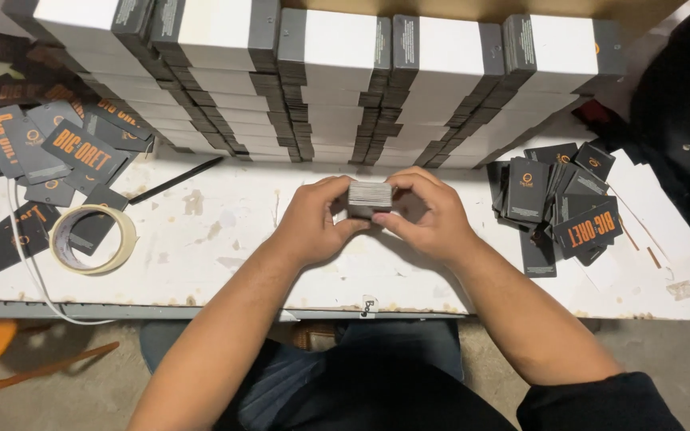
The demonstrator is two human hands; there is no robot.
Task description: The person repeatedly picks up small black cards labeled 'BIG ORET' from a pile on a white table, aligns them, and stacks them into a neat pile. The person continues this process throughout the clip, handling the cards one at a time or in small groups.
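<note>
- At the left of the frame, we see a tape roll (93,239) and loose dark tags (57,148).
- Our left hand (313,223) pinches the left end of a small stack of cards (370,195).
- The stack sits at frame centre, long axis left-right.
- Our right hand (429,211) pinches its right end, equally near.

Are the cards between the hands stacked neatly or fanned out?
Stacked neatly: the cards show flush edges, squeezed between left hand and right hand.
</note>
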